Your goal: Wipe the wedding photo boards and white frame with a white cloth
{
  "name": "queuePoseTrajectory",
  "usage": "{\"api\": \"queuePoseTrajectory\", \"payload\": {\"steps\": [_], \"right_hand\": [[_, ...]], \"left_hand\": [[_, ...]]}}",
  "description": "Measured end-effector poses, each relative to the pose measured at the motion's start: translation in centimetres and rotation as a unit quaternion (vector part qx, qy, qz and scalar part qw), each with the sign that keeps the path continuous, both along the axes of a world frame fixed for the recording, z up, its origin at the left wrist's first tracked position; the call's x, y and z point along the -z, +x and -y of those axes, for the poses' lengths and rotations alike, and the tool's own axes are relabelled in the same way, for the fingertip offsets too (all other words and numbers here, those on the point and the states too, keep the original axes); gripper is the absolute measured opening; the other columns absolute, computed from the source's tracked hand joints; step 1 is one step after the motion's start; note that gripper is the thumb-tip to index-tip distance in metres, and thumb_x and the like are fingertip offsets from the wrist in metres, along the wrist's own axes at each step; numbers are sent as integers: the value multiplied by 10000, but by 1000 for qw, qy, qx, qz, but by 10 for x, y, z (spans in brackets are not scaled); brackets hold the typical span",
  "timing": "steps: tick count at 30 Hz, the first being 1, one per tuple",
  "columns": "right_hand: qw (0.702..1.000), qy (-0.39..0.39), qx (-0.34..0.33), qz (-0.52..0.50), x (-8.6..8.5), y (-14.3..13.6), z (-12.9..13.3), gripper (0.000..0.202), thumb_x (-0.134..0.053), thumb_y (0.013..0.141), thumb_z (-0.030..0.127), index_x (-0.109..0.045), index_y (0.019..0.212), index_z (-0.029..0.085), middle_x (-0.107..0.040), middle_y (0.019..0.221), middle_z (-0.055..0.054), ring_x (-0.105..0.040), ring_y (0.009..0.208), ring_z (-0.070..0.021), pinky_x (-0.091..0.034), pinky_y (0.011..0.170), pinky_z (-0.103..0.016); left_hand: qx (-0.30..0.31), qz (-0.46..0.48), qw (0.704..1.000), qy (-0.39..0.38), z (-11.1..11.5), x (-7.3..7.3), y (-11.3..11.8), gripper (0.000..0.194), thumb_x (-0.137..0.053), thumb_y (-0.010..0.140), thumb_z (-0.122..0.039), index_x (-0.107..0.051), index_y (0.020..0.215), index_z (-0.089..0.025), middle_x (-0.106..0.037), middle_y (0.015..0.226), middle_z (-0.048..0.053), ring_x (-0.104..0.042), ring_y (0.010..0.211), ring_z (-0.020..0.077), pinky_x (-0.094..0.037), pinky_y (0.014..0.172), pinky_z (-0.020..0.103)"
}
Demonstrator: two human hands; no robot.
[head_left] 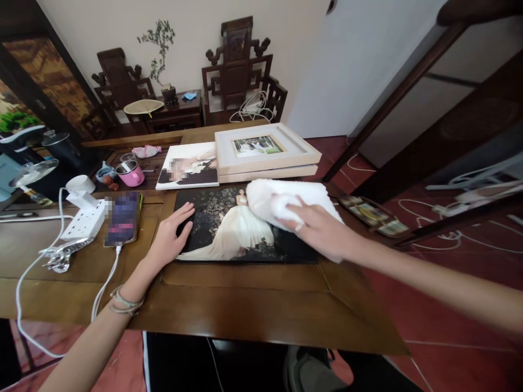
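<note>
A dark photo print (pixel 220 228) of a figure in a long white gown lies flat on the wooden table. My left hand (pixel 174 231) rests at its left edge, fingers stretched out and holding nothing. On the print's right part, my right hand (pixel 312 223) grips a white fluffy cloth (pixel 265 201), which is bunched under the fingers and spreads toward the back right. The cloth covers the upper right of the print.
Behind the print are a white-edged photo panel (pixel 190 163) and stacked pale frames (pixel 265 155). To the left lie a charging phone (pixel 125 218), a power strip (pixel 84 220) with trailing cables, and a pink mug (pixel 131 173). The wooden table's (pixel 253 305) front edge is near me.
</note>
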State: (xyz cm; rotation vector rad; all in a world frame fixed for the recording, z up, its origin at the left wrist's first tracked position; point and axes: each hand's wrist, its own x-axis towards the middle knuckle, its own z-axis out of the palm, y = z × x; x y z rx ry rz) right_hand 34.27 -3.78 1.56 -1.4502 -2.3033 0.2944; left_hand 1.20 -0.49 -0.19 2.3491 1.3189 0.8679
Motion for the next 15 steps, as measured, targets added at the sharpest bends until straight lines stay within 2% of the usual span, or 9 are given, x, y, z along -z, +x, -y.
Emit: {"api": "queuePoseTrajectory", "payload": {"steps": [3, 6, 8, 11, 13, 15], "right_hand": [[999, 11, -48, 3, 6, -16, 46, 190, -426, 826, 176, -613, 835, 210, -505, 1387, -125, -330, 1350, -360, -280, 1055, -652], [993, 17, -121, -7, 6, -34, 84, 205, -432, 781, 114, -605, 812, 219, -436, 1448, -102, -193, 1411, -313, -189, 1099, -657], [986, 7, -165, -5, 2, -42, 94, 244, -431, 763, 90, -614, 871, 210, -432, 1451, -100, -165, 1419, -300, -175, 1106, -655], [982, -35, -183, 20, -7, -47, 80, 337, -421, 778, 83, -613, 1035, 186, -442, 1443, -111, -185, 1412, -310, -205, 1086, -668], [984, -59, -161, 41, -12, -48, 57, 341, -408, 822, 112, -600, 1098, 173, -465, 1421, -130, -206, 1404, -326, -223, 1075, -669], [989, -60, -127, 55, -16, -53, 30, 322, -382, 866, 148, -596, 1107, 163, -517, 1365, -149, -217, 1400, -331, -233, 1070, -660]], "left_hand": [[-11, 8, 1000, 3, 0, -1, 1, 340, -483, 907, -317, -635, 1185, -192, -582, 1329, 99, -507, 1271, 253, -353, 1104, 485], [-64, 48, 997, 18, -1, 0, 1, 342, -521, 887, -332, -629, 1187, -211, -531, 1380, 95, -488, 1283, 267, -365, 1089, 491], [-93, 102, 990, 1, -2, 1, -1, 372, -558, 863, -358, -616, 1201, -213, -492, 1408, 105, -456, 1306, 277, -390, 1068, 476], [-87, 214, 971, -66, -6, 3, -5, 443, -621, 816, -388, -596, 1221, -209, -444, 1446, 115, -451, 1312, 278, -379, 1079, 437], [-85, 290, 947, -108, -8, 3, -8, 479, -633, 807, -398, -576, 1242, -205, -429, 1460, 119, -456, 1310, 280, -363, 1091, 430], [-87, 346, 923, -147, -10, 2, -13, 505, -595, 831, -420, -535, 1282, -201, -475, 1425, 128, -472, 1297, 286, -392, 1069, 436]]}}
